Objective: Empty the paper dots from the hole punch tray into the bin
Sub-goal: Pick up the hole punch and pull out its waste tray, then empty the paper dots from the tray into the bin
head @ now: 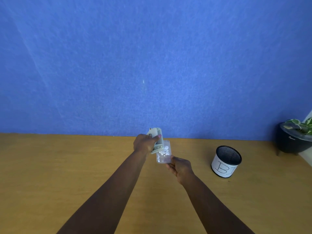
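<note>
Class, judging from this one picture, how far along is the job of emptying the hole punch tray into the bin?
Done: the clear tray looks at least partly slid off the hole punch, which the left hand holds. In hand: the right hand grips the tray's near end, white paper dots inside it. Left: carrying the tray to the mesh bin standing to the right on the desk and tipping the dots in.

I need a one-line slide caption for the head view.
Left hand holds punch, right hand holds tray; bin waits.
</note>
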